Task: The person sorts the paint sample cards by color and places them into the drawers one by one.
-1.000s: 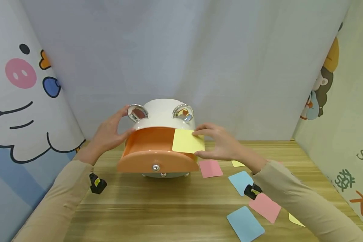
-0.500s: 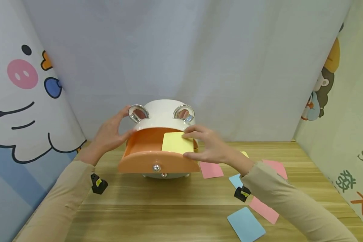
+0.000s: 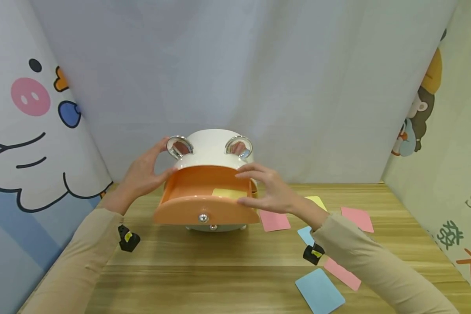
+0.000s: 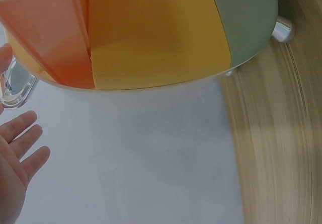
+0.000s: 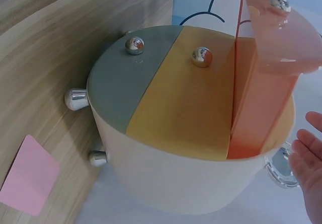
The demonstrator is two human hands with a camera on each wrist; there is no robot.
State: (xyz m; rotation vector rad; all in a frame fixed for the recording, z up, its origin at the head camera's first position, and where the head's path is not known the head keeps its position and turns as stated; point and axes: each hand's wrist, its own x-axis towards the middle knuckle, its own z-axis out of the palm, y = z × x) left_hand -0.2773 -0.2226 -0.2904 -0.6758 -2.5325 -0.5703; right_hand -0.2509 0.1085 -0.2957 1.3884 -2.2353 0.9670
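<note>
Seen from the head camera, we find a round white drawer box (image 3: 212,150) with two chrome ring handles (image 3: 178,146) at the 12 o'clock end of the wooden desk (image 3: 227,261), its top orange drawer (image 3: 204,205) pulled out toward us. The left hand (image 3: 143,174) rests against the box's 9 o'clock flank, its fingers straight and spread, thumb up beside the left ring; this grip is open and merely presses the side. The right hand (image 3: 264,189) hovers at the drawer's 3 o'clock edge, fingers extended and relaxed, so this grip is open too and holds nothing that we can see. A yellow card (image 3: 229,193) lies inside the drawer, just at 9 o'clock of the right fingertips (image 3: 241,175); whether they touch it we cannot tell. In the right wrist view the box's front shows a grey drawer (image 5: 126,90) and a yellow drawer (image 5: 186,103) below the orange one, each with a chrome knob, and chrome feet (image 5: 75,99) below. On the desk, from 3 to 5 o'clock of the box, loose cards are scattered: a pink card (image 3: 274,220) just beside the box, another yellow card (image 3: 317,202), a second pink card (image 3: 357,219), a third pink card (image 3: 342,274) and a blue card (image 3: 319,296) nearest us. Cartoon panels (image 3: 27,139) flank the desk at 9 and 3 o'clock.
</note>
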